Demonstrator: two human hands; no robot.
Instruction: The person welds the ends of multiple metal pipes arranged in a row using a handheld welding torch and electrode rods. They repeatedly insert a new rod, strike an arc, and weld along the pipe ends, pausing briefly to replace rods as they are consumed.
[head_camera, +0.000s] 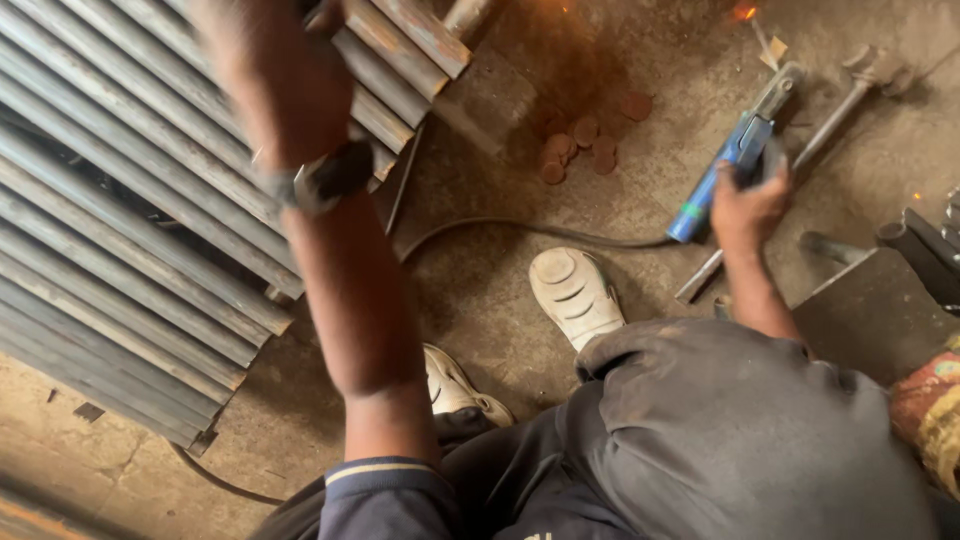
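My right hand (748, 205) grips a blue angle grinder (735, 155) that lies low over the concrete floor, its head pointing up and away. A dark cable (520, 228) runs from its handle toward the left. My left hand (275, 70) is raised close to the camera and blurred, over a grid of rusty square steel tubes (120, 230). A watch (325, 180) sits on that wrist. Whether the left fingers hold anything is hidden at the top edge.
Several round rusty discs (585, 145) lie on the floor beyond my white shoes (575, 295). A steel rod (830, 120) lies beside the grinder. A metal plate (875, 310) and dark bars sit at right. Sparks glow at top (745, 12).
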